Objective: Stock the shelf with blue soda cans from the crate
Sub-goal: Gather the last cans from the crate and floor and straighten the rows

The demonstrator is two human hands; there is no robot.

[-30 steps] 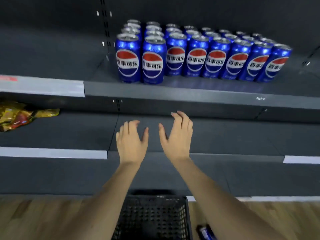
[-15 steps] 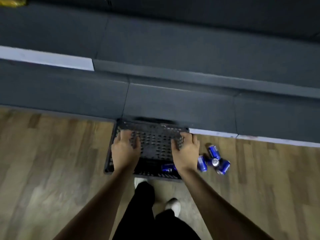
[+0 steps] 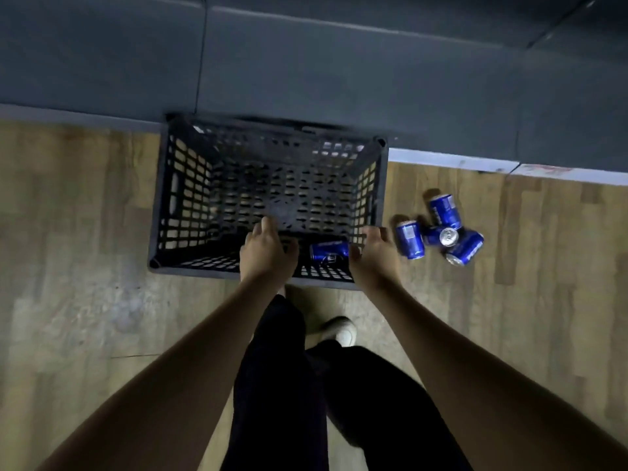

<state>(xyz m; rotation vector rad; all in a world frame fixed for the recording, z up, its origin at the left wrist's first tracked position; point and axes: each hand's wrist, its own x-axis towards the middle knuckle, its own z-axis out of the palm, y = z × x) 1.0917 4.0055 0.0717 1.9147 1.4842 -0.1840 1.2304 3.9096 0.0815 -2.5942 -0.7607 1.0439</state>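
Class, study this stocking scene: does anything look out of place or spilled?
Yes. Four blue cans lie toppled in a loose heap on the wooden floor, right of the black crate. Only one can lies inside the crate.

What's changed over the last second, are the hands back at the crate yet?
Yes. Both hands came down from the shelf: left hand and right hand now reach into the crate either side of the lying can, neither gripping it. The four cans on the floor haven't moved.

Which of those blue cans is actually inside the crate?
Only the can lying on its side between the hands, by the crate's near wall. The four other cans lie on the floor outside.
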